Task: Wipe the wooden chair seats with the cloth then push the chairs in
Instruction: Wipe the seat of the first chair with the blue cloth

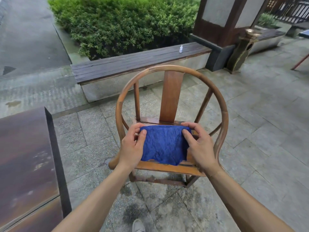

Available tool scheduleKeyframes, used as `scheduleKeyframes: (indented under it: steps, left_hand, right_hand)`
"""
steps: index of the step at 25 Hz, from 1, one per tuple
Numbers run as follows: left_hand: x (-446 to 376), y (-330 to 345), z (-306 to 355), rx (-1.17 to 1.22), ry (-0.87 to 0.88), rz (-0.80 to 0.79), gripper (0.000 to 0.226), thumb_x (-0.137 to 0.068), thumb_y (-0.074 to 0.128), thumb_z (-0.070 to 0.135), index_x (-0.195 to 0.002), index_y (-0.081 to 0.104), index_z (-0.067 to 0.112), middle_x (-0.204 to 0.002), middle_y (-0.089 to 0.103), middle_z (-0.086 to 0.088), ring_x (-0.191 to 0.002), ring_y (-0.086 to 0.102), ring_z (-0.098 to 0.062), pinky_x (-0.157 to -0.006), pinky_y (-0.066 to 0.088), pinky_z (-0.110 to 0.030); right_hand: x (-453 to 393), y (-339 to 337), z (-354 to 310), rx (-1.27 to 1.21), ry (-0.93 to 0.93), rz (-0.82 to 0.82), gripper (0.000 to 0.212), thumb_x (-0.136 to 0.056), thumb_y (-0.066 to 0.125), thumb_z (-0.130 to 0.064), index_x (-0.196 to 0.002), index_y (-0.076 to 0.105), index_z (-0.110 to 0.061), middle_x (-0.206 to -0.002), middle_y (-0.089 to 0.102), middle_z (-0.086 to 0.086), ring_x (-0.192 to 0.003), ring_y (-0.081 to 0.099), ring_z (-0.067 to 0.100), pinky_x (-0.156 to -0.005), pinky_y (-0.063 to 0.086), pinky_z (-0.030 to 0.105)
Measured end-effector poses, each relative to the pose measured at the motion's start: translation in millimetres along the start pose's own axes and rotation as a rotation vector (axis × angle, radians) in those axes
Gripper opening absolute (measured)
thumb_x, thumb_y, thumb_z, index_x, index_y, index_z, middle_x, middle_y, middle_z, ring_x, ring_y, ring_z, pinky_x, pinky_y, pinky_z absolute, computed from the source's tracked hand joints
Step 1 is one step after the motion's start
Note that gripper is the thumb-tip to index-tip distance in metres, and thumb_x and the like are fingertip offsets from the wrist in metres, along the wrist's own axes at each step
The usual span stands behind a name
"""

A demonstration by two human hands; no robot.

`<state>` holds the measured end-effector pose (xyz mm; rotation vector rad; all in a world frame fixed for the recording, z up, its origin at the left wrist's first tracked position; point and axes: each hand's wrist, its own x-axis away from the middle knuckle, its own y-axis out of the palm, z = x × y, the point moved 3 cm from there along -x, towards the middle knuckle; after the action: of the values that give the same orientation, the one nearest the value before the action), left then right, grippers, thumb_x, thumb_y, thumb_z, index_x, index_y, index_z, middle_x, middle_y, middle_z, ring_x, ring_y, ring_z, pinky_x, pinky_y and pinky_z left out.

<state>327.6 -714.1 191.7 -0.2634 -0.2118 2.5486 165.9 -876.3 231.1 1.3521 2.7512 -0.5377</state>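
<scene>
Grey stone-paved floor (250, 131), damp in patches, darker wet marks near the person's feet. Trimmed green hedge (125, 19) behind, upper part of view. Long dark slatted wooden bench on a pale stone base (133, 64) runs in front of the hedge; a small clear plastic bottle (181, 48) stands upright on it, toward its right end. Dark reddish-brown flat-topped counter (25, 156) at lower left, its surface mottled and worn. Dark wood-and-plaster pillar (222, 20) at upper right, with a weathered bronze-coloured post-shaped bin (242, 51) just beside its base.

Centre: round-backed brown wooden armchair (170, 96), curved top rail, broad central back splat, facing the person and standing apart from the counter. Seat boards look wet near the back.

Blue textured cloth (164, 144) is held spread just above the seat, covering most of it; lower edge hangs near the seat's front rail. Left hand (132, 148) pinches the cloth's upper left corner, thumb on top. Right hand (199, 146) grips the upper right corner likewise, fingers curled over the edge. Both forearms bare. Toe of a grey shoe (138, 226) at the bottom edge.
</scene>
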Motion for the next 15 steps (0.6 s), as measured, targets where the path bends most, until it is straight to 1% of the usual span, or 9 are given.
scheduleKeyframes:
  steps: [2, 5, 8, 10, 14, 15]
  left_hand:
    - [-17, 7, -5, -0.019, -0.018, -0.008, 0.013, -0.102, 0.055, 0.028, -0.111, 0.059, 0.037, -0.09, 0.062, 0.008, -0.074, 0.058, -0.009, -0.07, 0.044, -0.028]
    - [-39, 21, -14, -0.058, -0.038, 0.011, 0.014, -0.101, 0.057, 0.023, -0.111, 0.062, 0.031, -0.085, 0.059, 0.014, -0.067, 0.054, -0.002, -0.067, 0.041, -0.023]
    - [-54, 39, -24, -0.102, -0.058, 0.027, 0.015, -0.101, 0.057, 0.022, -0.11, 0.062, 0.034, -0.08, 0.059, 0.019, -0.065, 0.053, 0.001, -0.063, 0.04, -0.016]
    - [-57, 52, -33, -0.11, -0.086, 0.035, 0.015, -0.101, 0.057, 0.022, -0.11, 0.061, 0.034, -0.081, 0.061, 0.021, -0.064, 0.052, 0.0, -0.062, 0.039, -0.015]
    - [-65, 70, -61, -0.132, -0.138, 0.059, 0.016, -0.101, 0.058, 0.022, -0.109, 0.061, 0.035, -0.092, 0.067, 0.002, -0.071, 0.057, -0.005, -0.067, 0.042, -0.017]
    - [-67, 75, -73, -0.14, -0.156, 0.071, 0.016, -0.1, 0.059, 0.021, -0.109, 0.062, 0.034, -0.093, 0.068, 0.001, -0.073, 0.059, -0.007, -0.068, 0.043, -0.016]
  right_hand:
    - [-20, 4, 10, -0.003, 0.026, -0.006, 0.022, -0.097, 0.061, -0.018, -0.106, 0.069, -0.036, -0.106, 0.069, -0.02, -0.096, 0.067, 0.017, -0.089, 0.055, 0.049]
    - [-46, 6, 32, -0.013, 0.067, 0.0, 0.021, -0.097, 0.061, -0.018, -0.106, 0.07, -0.035, -0.107, 0.069, -0.019, -0.101, 0.065, 0.013, -0.093, 0.053, 0.051]
    - [-70, 5, 55, -0.025, 0.094, -0.025, 0.021, -0.095, 0.062, -0.019, -0.104, 0.069, -0.037, -0.106, 0.07, -0.018, -0.102, 0.065, 0.014, -0.093, 0.052, 0.053]
    - [-81, 3, 75, -0.033, 0.121, -0.053, 0.021, -0.095, 0.062, -0.021, -0.103, 0.069, -0.039, -0.106, 0.07, -0.017, -0.1, 0.066, 0.017, -0.09, 0.053, 0.055]
    - [-96, 7, 114, -0.042, 0.175, -0.076, 0.021, -0.093, 0.062, -0.021, -0.101, 0.069, -0.039, -0.104, 0.071, -0.016, -0.099, 0.067, 0.019, -0.09, 0.054, 0.054]
    - [-100, 12, 129, -0.043, 0.196, -0.082, 0.023, -0.093, 0.063, -0.02, -0.1, 0.069, -0.04, -0.104, 0.071, -0.016, -0.098, 0.067, 0.02, -0.09, 0.055, 0.052]
